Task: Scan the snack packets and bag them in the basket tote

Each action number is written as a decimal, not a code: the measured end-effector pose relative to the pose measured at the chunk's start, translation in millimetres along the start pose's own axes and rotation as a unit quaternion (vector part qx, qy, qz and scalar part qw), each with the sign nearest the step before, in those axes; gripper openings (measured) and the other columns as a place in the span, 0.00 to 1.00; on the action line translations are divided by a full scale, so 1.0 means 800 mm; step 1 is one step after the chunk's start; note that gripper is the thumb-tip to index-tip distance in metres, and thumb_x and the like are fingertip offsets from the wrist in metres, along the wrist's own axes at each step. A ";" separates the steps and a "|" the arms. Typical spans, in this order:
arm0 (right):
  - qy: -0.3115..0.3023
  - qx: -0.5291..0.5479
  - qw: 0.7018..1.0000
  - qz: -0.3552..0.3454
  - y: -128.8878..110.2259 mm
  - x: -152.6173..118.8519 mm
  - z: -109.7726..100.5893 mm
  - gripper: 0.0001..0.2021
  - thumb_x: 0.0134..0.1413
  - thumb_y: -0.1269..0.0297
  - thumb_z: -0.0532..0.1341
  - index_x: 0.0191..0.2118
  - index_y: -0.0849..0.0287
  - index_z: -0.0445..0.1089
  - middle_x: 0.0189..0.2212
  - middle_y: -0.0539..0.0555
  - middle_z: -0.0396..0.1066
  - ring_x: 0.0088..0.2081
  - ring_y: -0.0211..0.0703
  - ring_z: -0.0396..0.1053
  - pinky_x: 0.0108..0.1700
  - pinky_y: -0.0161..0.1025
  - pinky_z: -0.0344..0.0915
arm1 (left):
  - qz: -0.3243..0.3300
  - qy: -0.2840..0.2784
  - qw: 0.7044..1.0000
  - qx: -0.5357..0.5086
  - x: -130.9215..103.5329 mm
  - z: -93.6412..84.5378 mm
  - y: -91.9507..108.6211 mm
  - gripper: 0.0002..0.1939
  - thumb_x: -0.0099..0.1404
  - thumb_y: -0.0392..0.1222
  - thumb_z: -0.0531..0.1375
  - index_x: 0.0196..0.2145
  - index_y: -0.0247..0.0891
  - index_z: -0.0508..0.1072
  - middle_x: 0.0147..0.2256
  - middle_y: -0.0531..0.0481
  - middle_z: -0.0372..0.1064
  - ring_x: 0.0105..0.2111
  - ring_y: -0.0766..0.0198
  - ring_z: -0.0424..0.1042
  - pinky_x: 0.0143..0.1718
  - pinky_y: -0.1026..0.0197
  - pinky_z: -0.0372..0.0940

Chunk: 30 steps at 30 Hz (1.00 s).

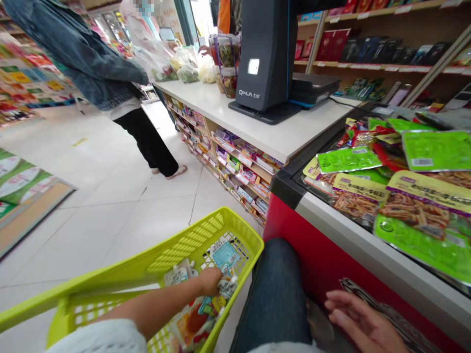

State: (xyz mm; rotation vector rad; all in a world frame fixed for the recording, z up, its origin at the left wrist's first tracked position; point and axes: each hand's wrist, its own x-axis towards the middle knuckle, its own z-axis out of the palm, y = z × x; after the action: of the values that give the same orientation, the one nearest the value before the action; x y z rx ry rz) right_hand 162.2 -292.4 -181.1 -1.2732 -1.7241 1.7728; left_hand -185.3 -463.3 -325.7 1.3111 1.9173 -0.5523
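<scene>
My left hand reaches down inside a yellow-green plastic shopping basket. Its fingers are closed on a small, crumpled white snack packet, partly hidden by the hand. Near it in the basket lie a blue-labelled packet, a clear-and-white pouch and colourful packets. At the lower right, my right hand hangs beside the red front of a display case, fingers loosely apart, with nothing in it.
Snack packs cover the display case top. A white counter holds a dark checkout machine, fruit tubs and bagged produce. A person in a denim jacket stands at the left, by the counter. My knee is beside the basket.
</scene>
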 end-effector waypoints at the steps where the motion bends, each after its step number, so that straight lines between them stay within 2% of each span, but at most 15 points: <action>1: -0.001 0.005 1.000 0.003 0.004 -0.001 -0.002 0.18 0.38 0.51 0.68 0.35 0.58 0.76 0.32 0.59 0.77 0.35 0.49 0.76 0.36 0.32 0.73 | -0.001 0.007 1.000 -0.015 -0.006 -0.003 -0.001 0.16 0.45 0.38 0.63 0.35 0.37 0.76 0.39 0.43 0.74 0.40 0.53 0.72 0.41 0.59 0.66; 3: -0.005 0.012 1.000 0.008 0.014 -0.002 -0.007 0.19 0.39 0.50 0.68 0.36 0.58 0.76 0.33 0.59 0.77 0.36 0.49 0.75 0.37 0.33 0.73 | -0.015 0.028 0.998 -0.052 -0.021 -0.017 -0.007 0.14 0.46 0.37 0.62 0.34 0.37 0.75 0.37 0.45 0.74 0.39 0.55 0.72 0.40 0.61 0.66; 5: -0.008 0.018 1.000 0.014 0.023 -0.002 -0.013 0.20 0.40 0.50 0.67 0.37 0.58 0.75 0.35 0.60 0.76 0.38 0.49 0.75 0.38 0.34 0.73 | -0.035 0.057 0.993 -0.094 -0.040 -0.040 -0.016 0.12 0.46 0.36 0.61 0.32 0.37 0.75 0.35 0.48 0.74 0.36 0.58 0.72 0.38 0.62 0.65; 8: -0.014 0.034 0.999 0.018 0.027 -0.002 -0.018 0.21 0.42 0.49 0.67 0.39 0.59 0.74 0.37 0.60 0.75 0.40 0.50 0.74 0.41 0.36 0.72 | -0.062 0.108 0.980 -0.154 -0.073 -0.088 -0.029 0.09 0.44 0.37 0.60 0.28 0.36 0.73 0.31 0.49 0.73 0.33 0.59 0.71 0.35 0.63 0.65; 11: -0.027 0.068 0.997 0.001 0.018 0.001 -0.012 0.20 0.43 0.50 0.67 0.40 0.59 0.73 0.37 0.60 0.74 0.41 0.49 0.72 0.43 0.39 0.70 | -0.075 0.156 0.957 -0.233 -0.114 -0.145 -0.039 0.06 0.43 0.39 0.60 0.23 0.36 0.70 0.26 0.52 0.72 0.31 0.58 0.71 0.33 0.62 0.65; 14: -0.103 0.129 0.986 -0.004 0.002 0.006 0.016 0.20 0.43 0.50 0.67 0.40 0.58 0.72 0.34 0.58 0.72 0.37 0.46 0.71 0.40 0.40 0.69 | -0.085 0.194 0.908 -0.362 -0.159 -0.202 -0.042 0.11 0.42 0.46 0.63 0.21 0.35 0.69 0.25 0.51 0.73 0.29 0.56 0.72 0.30 0.60 0.67; 16: -0.191 0.183 0.964 0.018 -0.009 0.011 0.052 0.23 0.41 0.49 0.68 0.42 0.57 0.71 0.35 0.57 0.70 0.34 0.44 0.70 0.35 0.40 0.68 | -0.076 0.196 0.868 -0.450 -0.189 -0.236 -0.036 0.16 0.37 0.48 0.67 0.23 0.35 0.70 0.25 0.49 0.74 0.29 0.54 0.74 0.31 0.58 0.69; 17: -0.227 0.212 0.950 0.033 -0.015 0.014 0.074 0.27 0.37 0.49 0.70 0.44 0.56 0.69 0.39 0.57 0.69 0.37 0.45 0.69 0.35 0.40 0.68 | -0.067 0.193 0.849 -0.488 -0.203 -0.250 -0.031 0.18 0.35 0.47 0.68 0.24 0.35 0.71 0.27 0.48 0.75 0.30 0.53 0.74 0.32 0.57 0.70; 20: -0.293 0.304 0.901 0.101 -0.036 0.023 0.145 0.48 0.20 0.47 0.74 0.56 0.47 0.59 0.55 0.58 0.58 0.50 0.53 0.64 0.41 0.46 0.66 | -0.043 0.192 0.798 -0.570 -0.236 -0.281 -0.005 0.24 0.32 0.47 0.71 0.29 0.34 0.73 0.31 0.44 0.76 0.32 0.51 0.75 0.35 0.54 0.72; 22: -0.327 0.354 0.868 0.118 -0.056 0.025 0.185 0.54 0.19 0.42 0.73 0.59 0.45 0.54 0.58 0.59 0.55 0.53 0.57 0.61 0.41 0.51 0.66 | -0.024 0.192 0.772 -0.605 -0.249 -0.297 0.018 0.26 0.31 0.46 0.72 0.30 0.34 0.74 0.33 0.42 0.76 0.33 0.50 0.76 0.36 0.54 0.72; 24: -0.347 0.396 0.844 0.101 -0.077 0.024 0.209 0.52 0.23 0.38 0.70 0.60 0.45 0.53 0.55 0.59 0.61 0.51 0.58 0.64 0.39 0.54 0.66 | -0.003 0.189 0.755 -0.627 -0.256 -0.313 0.047 0.27 0.31 0.45 0.72 0.31 0.34 0.74 0.33 0.41 0.76 0.33 0.48 0.76 0.36 0.54 0.72; 26: -0.329 0.443 0.832 0.060 -0.097 0.021 0.210 0.48 0.28 0.35 0.67 0.59 0.48 0.54 0.51 0.59 0.65 0.47 0.58 0.68 0.38 0.55 0.67 | 0.016 0.187 0.748 -0.637 -0.261 -0.334 0.080 0.27 0.30 0.44 0.73 0.32 0.35 0.74 0.32 0.42 0.77 0.33 0.47 0.76 0.35 0.53 0.73; 27: -0.307 0.466 0.829 0.035 -0.107 0.019 0.201 0.46 0.31 0.34 0.65 0.58 0.48 0.55 0.49 0.58 0.67 0.45 0.57 0.69 0.38 0.55 0.68 | 0.023 0.182 0.749 -0.636 -0.263 -0.347 0.099 0.27 0.30 0.44 0.73 0.32 0.36 0.74 0.32 0.43 0.77 0.33 0.47 0.76 0.34 0.53 0.73; 28: -0.279 0.486 0.828 0.010 -0.117 0.016 0.187 0.44 0.33 0.34 0.64 0.58 0.47 0.56 0.48 0.58 0.68 0.44 0.57 0.70 0.37 0.55 0.68 | 0.035 0.179 0.753 -0.633 -0.264 -0.361 0.119 0.27 0.31 0.44 0.72 0.32 0.37 0.74 0.31 0.44 0.77 0.32 0.47 0.76 0.33 0.52 0.73; 30: -0.223 0.504 0.834 -0.040 -0.140 0.005 0.141 0.41 0.37 0.33 0.61 0.56 0.47 0.58 0.45 0.57 0.70 0.42 0.56 0.71 0.36 0.54 0.70 | 0.070 0.172 0.766 -0.616 -0.267 -0.393 0.168 0.26 0.31 0.43 0.72 0.32 0.39 0.73 0.29 0.47 0.77 0.29 0.47 0.76 0.30 0.51 0.73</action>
State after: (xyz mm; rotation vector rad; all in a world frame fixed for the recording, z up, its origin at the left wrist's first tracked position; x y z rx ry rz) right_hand 35.8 -336.0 -95.7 -0.3273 -0.6767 2.4931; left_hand -121.4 -321.3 45.7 0.6182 1.7824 0.9948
